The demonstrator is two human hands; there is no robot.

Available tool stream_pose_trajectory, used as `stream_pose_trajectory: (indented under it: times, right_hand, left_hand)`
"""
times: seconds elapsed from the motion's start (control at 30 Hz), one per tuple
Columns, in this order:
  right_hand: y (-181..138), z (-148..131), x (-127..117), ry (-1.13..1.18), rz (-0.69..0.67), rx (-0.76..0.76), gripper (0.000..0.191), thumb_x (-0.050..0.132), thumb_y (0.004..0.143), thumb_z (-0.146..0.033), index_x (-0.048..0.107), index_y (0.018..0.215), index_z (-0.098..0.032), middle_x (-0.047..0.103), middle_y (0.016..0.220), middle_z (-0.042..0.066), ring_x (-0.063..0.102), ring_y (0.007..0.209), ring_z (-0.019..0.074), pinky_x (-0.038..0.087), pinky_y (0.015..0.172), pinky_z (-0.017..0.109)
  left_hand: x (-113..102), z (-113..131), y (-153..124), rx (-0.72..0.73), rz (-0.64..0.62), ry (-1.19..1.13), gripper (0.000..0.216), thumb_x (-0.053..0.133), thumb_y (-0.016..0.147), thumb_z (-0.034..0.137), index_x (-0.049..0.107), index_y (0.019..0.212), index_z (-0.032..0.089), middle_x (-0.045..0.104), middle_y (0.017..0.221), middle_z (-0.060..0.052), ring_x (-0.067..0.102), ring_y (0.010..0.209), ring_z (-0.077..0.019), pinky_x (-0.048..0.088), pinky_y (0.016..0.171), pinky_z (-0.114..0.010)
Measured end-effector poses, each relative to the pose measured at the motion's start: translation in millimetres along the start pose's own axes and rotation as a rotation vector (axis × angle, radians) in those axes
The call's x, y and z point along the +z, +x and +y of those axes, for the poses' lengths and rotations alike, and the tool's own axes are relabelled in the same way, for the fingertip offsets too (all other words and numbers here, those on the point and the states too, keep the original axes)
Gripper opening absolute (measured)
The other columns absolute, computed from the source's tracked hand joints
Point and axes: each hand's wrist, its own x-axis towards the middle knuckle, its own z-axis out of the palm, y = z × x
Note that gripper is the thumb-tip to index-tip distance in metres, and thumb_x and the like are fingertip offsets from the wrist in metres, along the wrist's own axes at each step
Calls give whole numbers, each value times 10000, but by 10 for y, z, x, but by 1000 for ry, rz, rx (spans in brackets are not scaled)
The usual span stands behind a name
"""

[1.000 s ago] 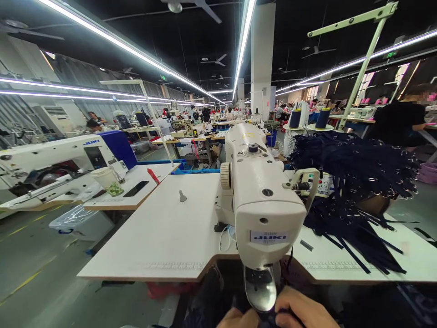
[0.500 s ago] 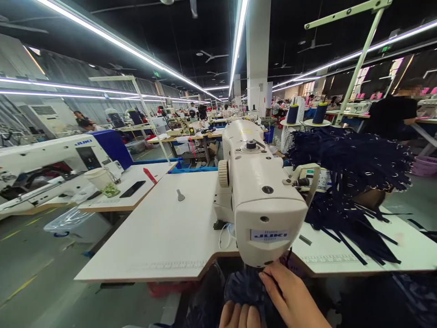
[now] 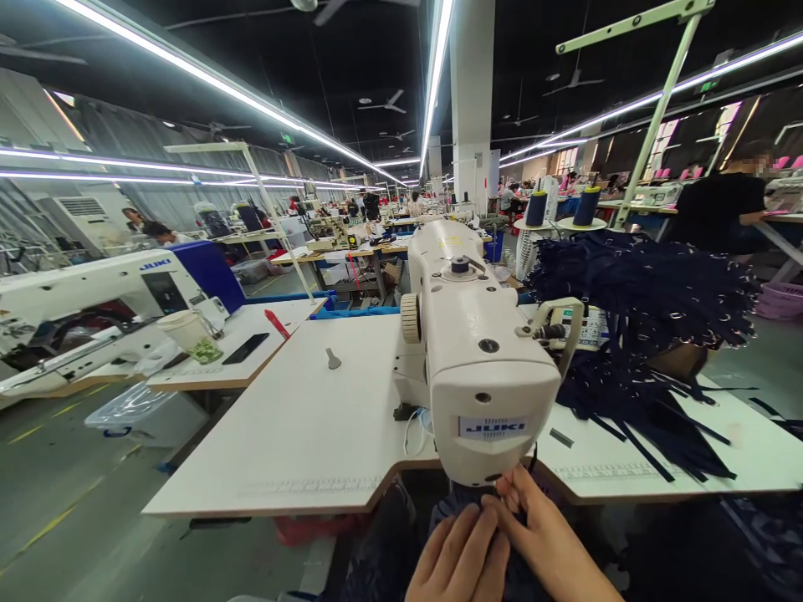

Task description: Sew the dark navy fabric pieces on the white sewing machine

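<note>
A white JUKI sewing machine [image 3: 483, 368] stands on a white table [image 3: 301, 435], its head facing me. Just below the head, at the bottom edge of the view, both my hands rest on dark navy fabric [image 3: 455, 506]. My left hand [image 3: 461, 556] lies on the fabric with its fingers stretched out and close together. My right hand [image 3: 545, 543] reaches up under the machine head, fingertips curled and pinching the fabric near the needle area. The needle and presser foot are hidden behind my hands.
A big heap of navy straps [image 3: 646, 309] covers the table's right side. Two navy thread cones [image 3: 586, 205] stand behind the heap. On the left is another sewing station [image 3: 94, 293] with a cup [image 3: 188, 334] and a phone [image 3: 246, 348]. A person in black [image 3: 728, 209] sits at the far right.
My hands rose from the bottom edge to just under the machine head. The left hand opened flat on the fabric and the right fingertips closed in near the needle; the metal foot plate is now covered.
</note>
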Motion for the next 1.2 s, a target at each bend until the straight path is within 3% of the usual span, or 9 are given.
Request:
stream_pose_trajectory:
  times: [0.1,0.2,0.33,0.5,0.93,1.07,1.2]
  right_hand:
    - [22,-1,-25,271,-23,69,286,468,932,-510,471,847,-236,502,738,-31,542,713,162,455,649,255]
    - [48,-24,-56,322,-9,49,270,444,939,-503,446,895,-237,467,754,-38,512,735,161,441,682,265]
    - [100,-72,-75,126,55,8,207,425,929,-451,381,884,-254,440,717,-59,501,667,156,422,647,268]
    - [160,-80,-58,-1,66,-16,183,370,920,-416,385,993,-249,612,835,9,636,789,211,457,707,319]
    - [186,-26,-18,-133,107,-7,234,334,913,-435,418,990,-231,687,863,79,687,774,251,488,631,323]
    - [147,-3,-61,-141,74,-1,272,351,930,-482,450,998,-238,673,825,48,684,741,233,505,620,301]
    - [88,126,-197,-126,52,-81,295,419,948,-510,551,957,-245,654,819,22,660,789,200,520,711,260]
  left_hand:
    - [22,-45,34,-3,-153,-28,345,330,1008,282,675,1010,304,737,972,117,646,942,-39,316,1023,-211]
    - [19,-30,21,-87,-135,-16,314,368,1004,309,681,974,304,739,947,133,644,914,-25,212,1093,-224]
    - [18,19,27,-124,-142,35,332,351,1006,348,676,1021,281,747,948,87,648,907,-64,283,996,-282]
    - [33,31,43,-125,-176,84,363,319,1015,360,671,1037,274,748,933,61,650,888,-88,323,829,-350]
    - [34,91,81,-135,-191,161,376,286,1016,322,655,1011,251,744,915,79,665,839,-90,344,789,-367]
    - [3,89,107,-118,-245,169,383,273,1017,346,646,995,266,739,880,90,666,833,-108,346,824,-369]
    - [7,62,92,-102,-239,203,395,267,1015,352,649,977,258,731,864,86,657,808,-121,355,800,-360]
